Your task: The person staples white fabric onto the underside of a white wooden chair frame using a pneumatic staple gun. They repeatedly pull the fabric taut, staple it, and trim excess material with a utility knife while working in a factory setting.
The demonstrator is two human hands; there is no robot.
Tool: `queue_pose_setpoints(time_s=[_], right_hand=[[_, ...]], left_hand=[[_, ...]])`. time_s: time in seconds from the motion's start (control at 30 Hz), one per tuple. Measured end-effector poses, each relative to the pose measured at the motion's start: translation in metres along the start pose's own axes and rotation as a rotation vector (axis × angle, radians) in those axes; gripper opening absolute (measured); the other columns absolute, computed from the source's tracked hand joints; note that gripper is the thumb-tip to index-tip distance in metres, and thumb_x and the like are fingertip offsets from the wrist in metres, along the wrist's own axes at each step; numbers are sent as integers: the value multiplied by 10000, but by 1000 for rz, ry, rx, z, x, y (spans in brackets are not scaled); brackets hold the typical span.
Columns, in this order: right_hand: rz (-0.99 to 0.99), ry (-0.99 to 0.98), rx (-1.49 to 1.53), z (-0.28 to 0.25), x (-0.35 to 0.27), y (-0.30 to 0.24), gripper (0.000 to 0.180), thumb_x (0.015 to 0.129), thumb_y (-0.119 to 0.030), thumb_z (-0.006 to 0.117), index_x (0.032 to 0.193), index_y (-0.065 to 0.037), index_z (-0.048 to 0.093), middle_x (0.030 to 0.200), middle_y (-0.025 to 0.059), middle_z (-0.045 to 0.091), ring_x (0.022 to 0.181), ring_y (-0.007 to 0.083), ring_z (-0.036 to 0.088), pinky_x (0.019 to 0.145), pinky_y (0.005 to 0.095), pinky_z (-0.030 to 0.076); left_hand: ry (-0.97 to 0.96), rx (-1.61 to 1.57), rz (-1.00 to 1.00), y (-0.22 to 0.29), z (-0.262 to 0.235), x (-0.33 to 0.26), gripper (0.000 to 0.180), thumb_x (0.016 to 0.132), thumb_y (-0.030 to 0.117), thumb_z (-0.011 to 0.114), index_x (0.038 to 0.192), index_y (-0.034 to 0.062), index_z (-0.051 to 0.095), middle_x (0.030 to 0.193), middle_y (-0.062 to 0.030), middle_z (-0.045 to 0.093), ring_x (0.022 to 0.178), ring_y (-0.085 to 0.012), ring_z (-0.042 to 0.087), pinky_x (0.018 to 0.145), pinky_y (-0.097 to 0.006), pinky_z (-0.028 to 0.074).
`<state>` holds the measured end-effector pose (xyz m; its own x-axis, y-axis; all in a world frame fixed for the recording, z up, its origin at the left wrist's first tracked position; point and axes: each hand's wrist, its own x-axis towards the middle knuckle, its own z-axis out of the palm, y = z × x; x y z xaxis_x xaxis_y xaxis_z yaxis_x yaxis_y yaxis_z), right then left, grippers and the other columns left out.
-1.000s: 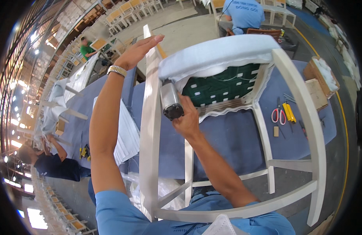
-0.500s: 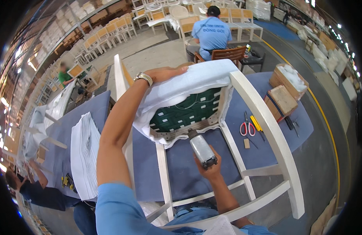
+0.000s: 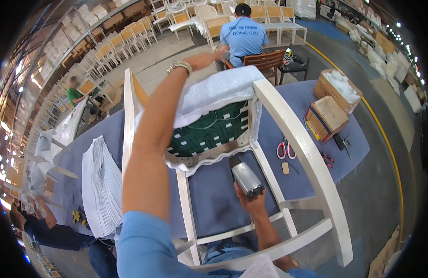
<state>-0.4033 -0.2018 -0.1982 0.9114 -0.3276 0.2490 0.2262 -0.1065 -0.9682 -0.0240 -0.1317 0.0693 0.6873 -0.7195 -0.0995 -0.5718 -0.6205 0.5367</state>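
Note:
A white wooden chair [image 3: 301,134] lies tipped on the table, its underside facing me. White cloth [image 3: 223,90] wraps its seat, and green woven webbing [image 3: 209,132] shows inside the frame. My right hand [image 3: 252,200] is closed round a silver staple gun [image 3: 248,178], whose nose sits close to the seat's near edge; I cannot tell whether they touch. Beyond the seat's far edge is my left hand [image 3: 205,60], its fingers smeared by motion. A metal watch band is on that wrist.
On the blue-grey table [image 3: 293,95] lie a stack of folded white cloth [image 3: 102,185], red-handled scissors [image 3: 284,149], a small wooden block [image 3: 285,168], pliers [image 3: 327,160] and two cardboard boxes [image 3: 329,118]. A co-worker [image 3: 245,37] sits beyond; another [image 3: 47,229] works at left.
My left hand has left the seat cloth and moved beyond its far edge. The staple gun has shifted right along the near seat edge. The chair appears further left in view.

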Motion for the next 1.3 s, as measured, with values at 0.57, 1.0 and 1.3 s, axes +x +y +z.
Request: queue_pose_setpoints(time_s=[0.57,1.0,1.3], right_hand=[[-465,254,-150,-25,100,-17,357,772,-48,770,1096,39,650,991,174,689,853,307,714,758,346,556],[-421,260,-151,-15,172,-41,447,708,-17,758,1134,17,628,952,187,688,826,371,683,750,386,542],[-440,246,-164,-13,173,-48,544,707,-1,729,1235,-16,596,948,179,683,829,365,677,764,367,528]], left_hand=[[-153,176,55,49,50,25,844,972,723,295,1438,51,507,1402,-212,554,1276,-322,544,1094,-361,377],[108,408,144,50,76,-4,735,1031,587,273,1454,5,422,1426,-257,504,1316,-395,488,1107,-434,363],[162,432,98,57,81,-20,725,1037,573,276,1464,3,410,1462,-232,478,1352,-375,459,1136,-419,341]])
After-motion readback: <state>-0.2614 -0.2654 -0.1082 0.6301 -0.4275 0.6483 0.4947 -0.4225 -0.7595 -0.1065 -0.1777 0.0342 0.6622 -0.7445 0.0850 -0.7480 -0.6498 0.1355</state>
